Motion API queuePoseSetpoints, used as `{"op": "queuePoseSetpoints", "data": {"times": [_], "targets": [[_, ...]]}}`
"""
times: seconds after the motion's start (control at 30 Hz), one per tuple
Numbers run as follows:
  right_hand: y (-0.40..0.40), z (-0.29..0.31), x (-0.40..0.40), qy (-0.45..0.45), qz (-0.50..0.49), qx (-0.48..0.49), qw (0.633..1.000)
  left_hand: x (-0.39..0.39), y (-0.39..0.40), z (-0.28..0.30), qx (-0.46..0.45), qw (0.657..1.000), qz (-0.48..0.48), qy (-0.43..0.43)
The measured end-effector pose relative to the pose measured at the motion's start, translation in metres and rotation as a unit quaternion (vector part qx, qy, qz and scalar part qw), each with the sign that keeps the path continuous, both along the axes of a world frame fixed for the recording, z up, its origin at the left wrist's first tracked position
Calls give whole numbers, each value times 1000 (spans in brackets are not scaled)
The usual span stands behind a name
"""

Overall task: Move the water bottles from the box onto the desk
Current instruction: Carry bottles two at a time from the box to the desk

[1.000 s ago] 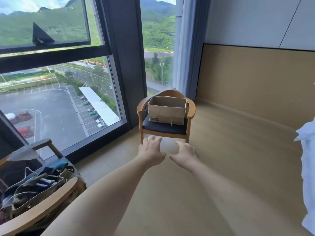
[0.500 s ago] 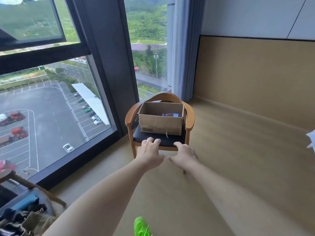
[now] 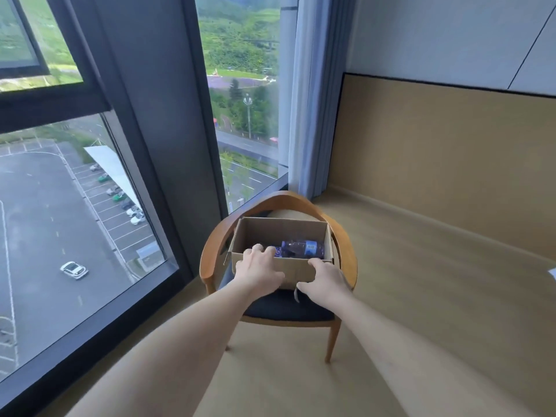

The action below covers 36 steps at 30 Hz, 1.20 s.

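A person is standing over a wooden armchair (image 3: 279, 203) with a dark seat cushion, both bare arms stretched out toward an open cardboard box (image 3: 258, 233) that is sitting on that cushion. The left hand (image 3: 258, 270) is lying across the near rim of the box at its left corner, its fingers (image 3: 255, 249) bending over the edge and dipping just inside; whether they are actually gripping the cardboard or only resting on it is hard to say from here. The right hand (image 3: 323, 279) is sitting against the near wall of the box toward its right corner, fingers loosely spread and pressing on the cardboard, thumb pointing inward low on the wall, nothing held inside the hand. Down in the box a water bottle (image 3: 301, 249) is lying on its side, bluish-purple with a blue label, its one end close to the left hand's fingertips and not being held by either hand. How many bottles are lying in there cannot be told, since the near wall is hiding part of the floor of the box. The chair is standing on a pale wooden floor (image 3: 421, 296), just beside a tall window (image 3: 75, 206) that is looking down on a car park, with a grey-blue curtain (image 3: 313, 94) hanging in the corner behind it.
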State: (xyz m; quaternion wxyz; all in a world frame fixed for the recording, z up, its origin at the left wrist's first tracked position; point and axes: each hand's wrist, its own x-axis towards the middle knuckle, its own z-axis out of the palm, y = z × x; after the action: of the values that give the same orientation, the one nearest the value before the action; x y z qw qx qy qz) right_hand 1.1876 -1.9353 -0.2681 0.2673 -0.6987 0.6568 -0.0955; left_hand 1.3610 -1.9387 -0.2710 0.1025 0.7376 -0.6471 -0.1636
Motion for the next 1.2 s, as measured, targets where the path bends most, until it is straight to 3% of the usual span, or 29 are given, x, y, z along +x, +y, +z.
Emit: {"op": "queuePoseSetpoints", "data": {"times": [0.6,0.97,1.2], "targets": [[-245,-87,80,33,16,110,993,91,-227,-95,82,996,36,19],[-398,-174,87,37,4,242,970,102,-377,-169,197,977,70,34],[-442,-227,82,98,-3,258,961,92,-401,-222,295,953,46,46]]}}
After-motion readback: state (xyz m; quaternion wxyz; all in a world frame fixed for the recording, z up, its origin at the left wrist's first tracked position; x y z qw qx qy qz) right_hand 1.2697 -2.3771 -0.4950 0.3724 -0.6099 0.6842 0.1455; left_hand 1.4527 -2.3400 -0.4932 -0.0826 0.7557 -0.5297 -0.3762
